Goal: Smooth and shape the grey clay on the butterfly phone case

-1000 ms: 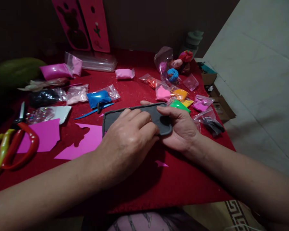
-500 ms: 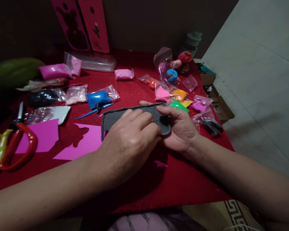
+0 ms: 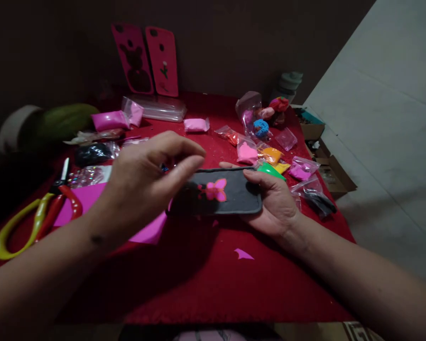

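Right hand point(image 3: 276, 201) gripping the dark case point(image 3: 239, 185), left hand point(image 3: 142, 177) curled, contents unclear, whose careless brush could shift the pink butterfly point(image 3: 216, 190).

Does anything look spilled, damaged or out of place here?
Nothing looks clearly spilled or damaged. A small jagged pink scrap lies loose on the red cloth, nearer the wearer than the dark case in the right hand; it looks stray, apart from the larger pink sheet.

Likely home craft corner, red-covered table point(image 3: 270, 289), clay packets point(image 3: 247, 153), decorated phone cases point(image 3: 169, 57)
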### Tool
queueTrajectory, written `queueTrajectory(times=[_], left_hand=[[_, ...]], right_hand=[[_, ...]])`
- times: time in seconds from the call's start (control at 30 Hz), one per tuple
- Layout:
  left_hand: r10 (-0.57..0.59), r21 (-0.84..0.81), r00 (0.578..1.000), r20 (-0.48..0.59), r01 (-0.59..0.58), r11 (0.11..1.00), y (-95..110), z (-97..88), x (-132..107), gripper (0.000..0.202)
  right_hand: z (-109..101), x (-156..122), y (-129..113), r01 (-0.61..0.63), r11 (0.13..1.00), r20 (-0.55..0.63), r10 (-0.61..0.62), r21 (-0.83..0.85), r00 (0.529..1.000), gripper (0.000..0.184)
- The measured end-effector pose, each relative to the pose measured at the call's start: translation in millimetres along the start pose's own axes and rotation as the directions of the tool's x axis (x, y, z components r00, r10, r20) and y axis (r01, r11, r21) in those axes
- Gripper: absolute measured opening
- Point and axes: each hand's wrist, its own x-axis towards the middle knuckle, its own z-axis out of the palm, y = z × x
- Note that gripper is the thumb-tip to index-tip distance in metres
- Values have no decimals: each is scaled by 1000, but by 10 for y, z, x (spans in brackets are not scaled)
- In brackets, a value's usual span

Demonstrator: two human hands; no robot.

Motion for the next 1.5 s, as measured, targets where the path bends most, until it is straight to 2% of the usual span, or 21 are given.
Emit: queueTrajectory(times=[0.03,0.07,0.1,0.2,0.33,0.47,0.57,0.63,0.83,0.97,1.1,1.23,1.3,1.37,1.43,1.5], left_hand=[[-149,-51,989,-18,148,988,-86,-59,28,15],[-286,-121,958,-18,282,952,-180,-104,49,15],[-367,-164,930,24,365,916,-278,-134,64,17],[-462,-223,881,100,473,853,-525,-156,86,24],[-492,-367,845,209,535,761,-664,-117,104,28],[-487,-484,809,328,587,649,-678,-62,107,34],[-433,-536,764,479,645,544,-653,-19,91,40],[-404,-562,739,540,673,481,-629,1,77,41],[-434,-639,727,532,681,357,-625,10,58,22],[-449,-670,722,526,677,305,-616,-25,72,22],[-437,-663,703,561,697,271,-514,-47,70,27],[-380,-622,660,648,746,236,-391,22,16,30],[-345,-602,636,690,769,215,-349,76,-20,32],[-313,-593,621,719,782,192,-325,117,-52,33],[-283,-596,617,734,785,166,-317,132,-74,35],[-261,-611,626,735,778,144,-323,121,-83,37]], right_hand=[[-3,-2,-5,-5,1000,-9,5,-9,1000,25],[-6,-5,-11,-2,1000,-13,2,-18,1000,25],[-8,-6,-17,4,1000,-13,-5,-24,1000,25],[-12,-3,-38,42,999,-14,-42,-15,999,27],[-21,7,-61,105,994,-50,-104,17,993,31],[-45,20,-85,144,989,-17,-144,27,989,27],[-66,28,-104,158,987,10,-159,20,987,26],[-71,27,-111,165,986,8,-165,21,986,27],[-44,-6,-109,128,989,-61,-124,75,990,26],[-68,-12,-129,19,1000,68,-19,3,997,31],[-96,-2,-108,-170,983,217,180,-64,959,37],[-52,-59,7,-313,948,219,318,-58,922,22],[-3,-112,65,-323,944,223,330,-70,917,18],[46,-160,101,-314,944,268,330,-101,905,26],[80,-185,114,-305,944,289,330,-127,899,35],[94,-184,110,-301,945,239,323,-125,916,36]])
